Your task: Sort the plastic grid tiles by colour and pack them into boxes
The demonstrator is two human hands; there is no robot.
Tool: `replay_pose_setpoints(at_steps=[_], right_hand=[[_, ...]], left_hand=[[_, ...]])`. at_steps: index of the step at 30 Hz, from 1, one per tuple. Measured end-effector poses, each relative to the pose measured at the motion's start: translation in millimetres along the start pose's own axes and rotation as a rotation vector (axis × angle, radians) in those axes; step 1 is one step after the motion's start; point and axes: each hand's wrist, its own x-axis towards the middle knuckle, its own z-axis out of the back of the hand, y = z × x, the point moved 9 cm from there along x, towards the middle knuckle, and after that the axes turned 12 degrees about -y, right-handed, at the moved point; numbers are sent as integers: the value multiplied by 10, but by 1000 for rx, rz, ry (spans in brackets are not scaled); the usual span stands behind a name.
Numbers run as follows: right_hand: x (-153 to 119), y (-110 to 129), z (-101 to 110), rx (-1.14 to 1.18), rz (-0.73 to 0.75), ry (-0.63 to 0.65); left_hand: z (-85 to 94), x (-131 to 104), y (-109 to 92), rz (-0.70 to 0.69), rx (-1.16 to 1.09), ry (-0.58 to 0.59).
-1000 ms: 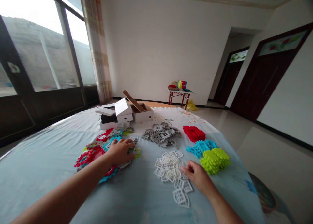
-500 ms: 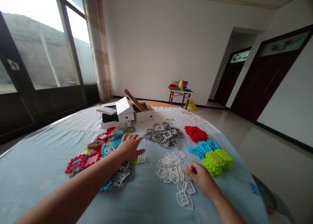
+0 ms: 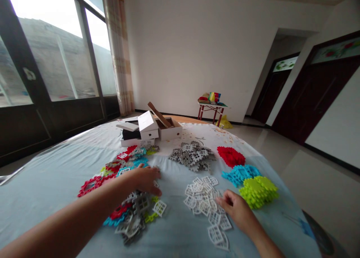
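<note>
My left hand (image 3: 146,180) reaches over a mixed heap of plastic building pieces, its fingers spread and pointing right. Red pieces (image 3: 91,185), a blue piece (image 3: 112,221) and grey pieces (image 3: 132,224) lie around it, partly hidden by my forearm. Just below its thumb, a white lattice window piece (image 3: 159,208) rests beside a small green piece (image 3: 151,217). My right hand (image 3: 235,207) is closed, thumb and fingers together, at the right edge of a pile of white window pieces (image 3: 204,198). Whether its fingertips hold a piece cannot be made out.
A pile of grey pieces (image 3: 192,156) lies farther back. Red (image 3: 230,156), blue (image 3: 240,174) and lime-green (image 3: 258,191) stacks line the right side. White boxes (image 3: 148,125) stand at the back of the cloth-covered table (image 3: 174,235). A small side table (image 3: 212,106) is by the wall.
My left hand has come down and nearer, its fingers lower over the mixed heap. My right hand stays beside the white pile. The view has shifted slightly left.
</note>
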Motion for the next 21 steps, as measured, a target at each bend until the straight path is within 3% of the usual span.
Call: replay_pose_setpoints(at_steps=[5, 9, 12, 16, 21], right_hand=[[-1, 26, -4, -23, 2, 18], [8, 10, -15, -31, -7, 33], [13, 6, -14, -32, -12, 35], [20, 20, 7, -34, -9, 19], [21, -4, -8, -29, -9, 26]], left_hand=[[197, 450, 327, 97, 30, -175], [85, 801, 771, 255, 64, -219], [-40, 904, 1017, 328, 73, -210], [-77, 877, 1089, 332, 81, -219], [-2, 653, 947, 270, 72, -231]])
